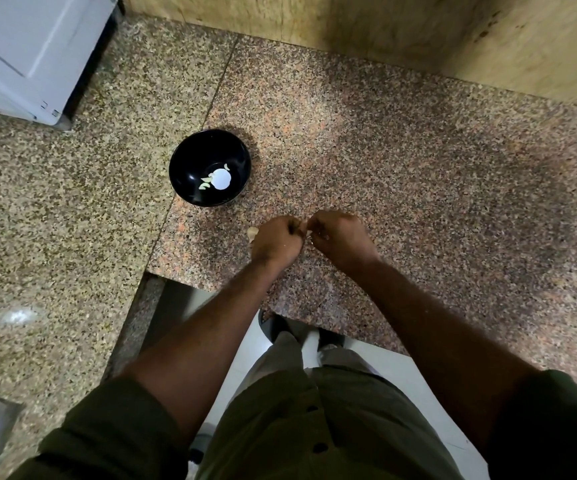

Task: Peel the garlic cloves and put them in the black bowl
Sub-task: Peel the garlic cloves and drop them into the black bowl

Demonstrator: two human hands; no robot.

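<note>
Far off to the upper left of your hands, a white appliance (27, 46) sits at the back corner of the speckled granite bench (401, 150). Closer in, just up and to the left of your hands, the black bowl (190, 161) stands upright on the bench, apart from both hands; a few pale peeled garlic cloves (206, 183) lie at its bottom beside a bright round glare spot. Touching the left edge of your left hand, a small pale piece of garlic (252, 233) peeks out on the bench; you cannot tell from here whether it is a clove or loose skin. Your left hand (275, 242) is curled into a fist with its fingers tucked under, and your right hand (339, 239) is curled the same way, the two meeting knuckle to knuckle above the bench. Between them, a sliver of white garlic clove (309, 234) shows, pinched by the fingertips of both hands; most of it is hidden by your fingers. Right of your hands the bench runs on to a wooden wall (488, 39) at the back.
</note>
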